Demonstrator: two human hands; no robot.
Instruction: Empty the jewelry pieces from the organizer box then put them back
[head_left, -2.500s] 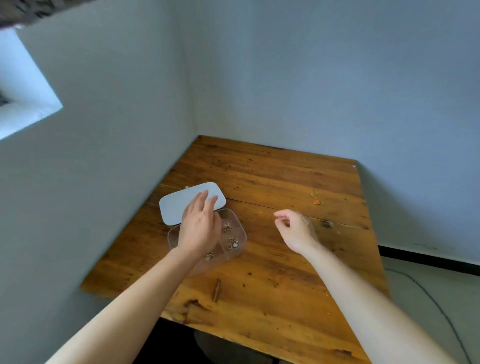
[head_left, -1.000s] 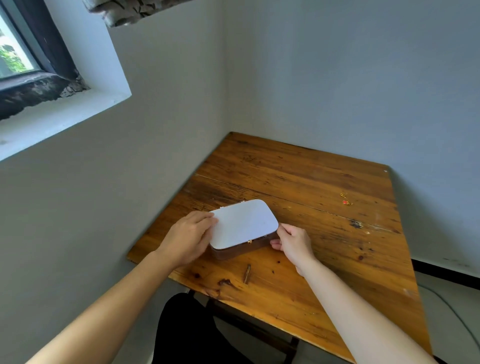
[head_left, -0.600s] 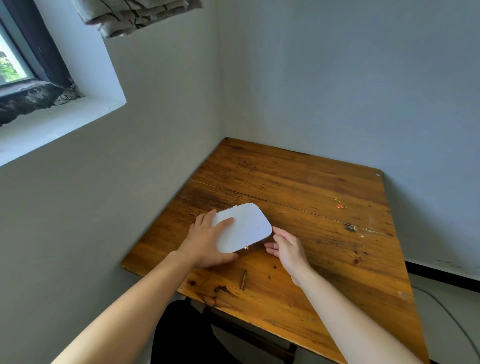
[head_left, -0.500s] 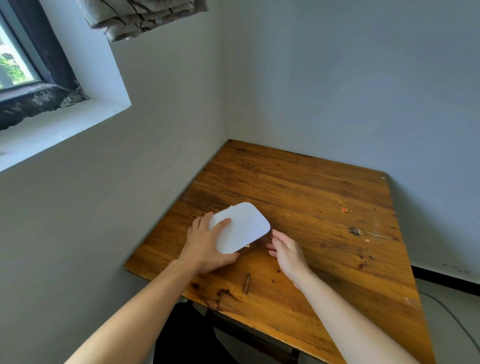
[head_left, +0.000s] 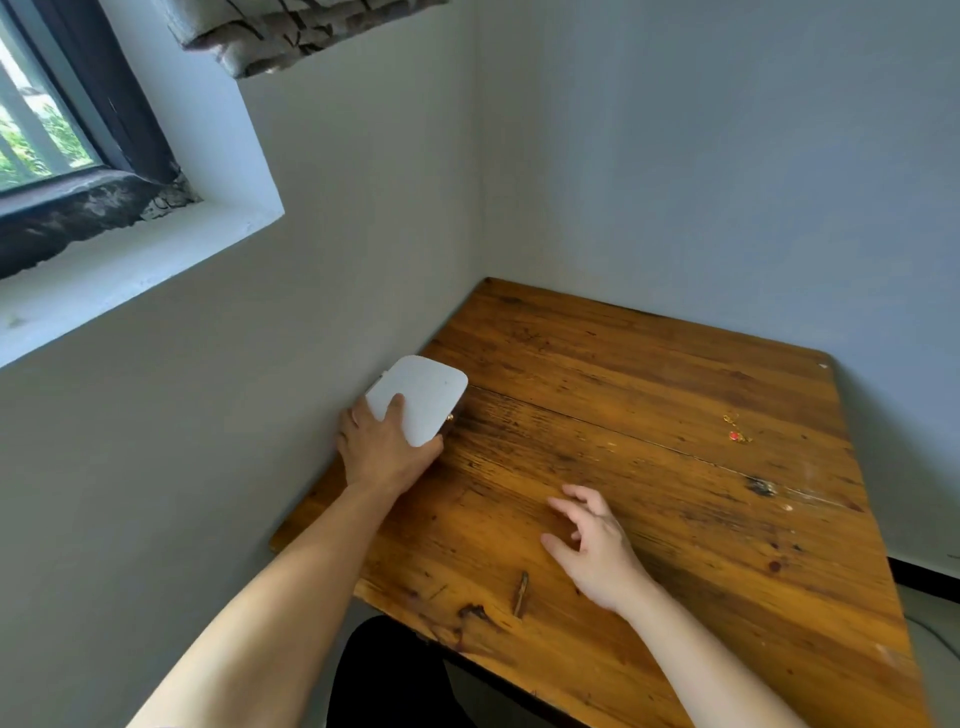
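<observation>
The organizer box (head_left: 421, 397) sits closed at the far left edge of the wooden table (head_left: 649, 467), pressed up against the grey wall on that side. Its white lid covers it fully, so the contents are hidden; a small gold-coloured clasp shows on its right-hand side, just above the table surface. The left hand (head_left: 382, 449) is clamped on the near end of the box, thumb lying on top of the lid and the other fingers wrapped round the wall side, where they are mostly out of sight.

The right hand (head_left: 592, 545) hovers low over the near middle of the table, well apart from the box, fingers spread and loosely curled, holding nothing. Whether its fingertips touch the wood cannot be told.

Far to the right, a small gold jewelry piece with a red bead (head_left: 736, 431) lies alone on the table, well away from both hands and the box. A dark splinter-like gouge (head_left: 520, 593) marks the near edge of the wood, and a dark knot (head_left: 761, 486) sits on the right.

The table fills a corner between two plain walls. A window (head_left: 47, 130) with a dark frame and a rolled blind (head_left: 291, 26) are up on the left wall.
</observation>
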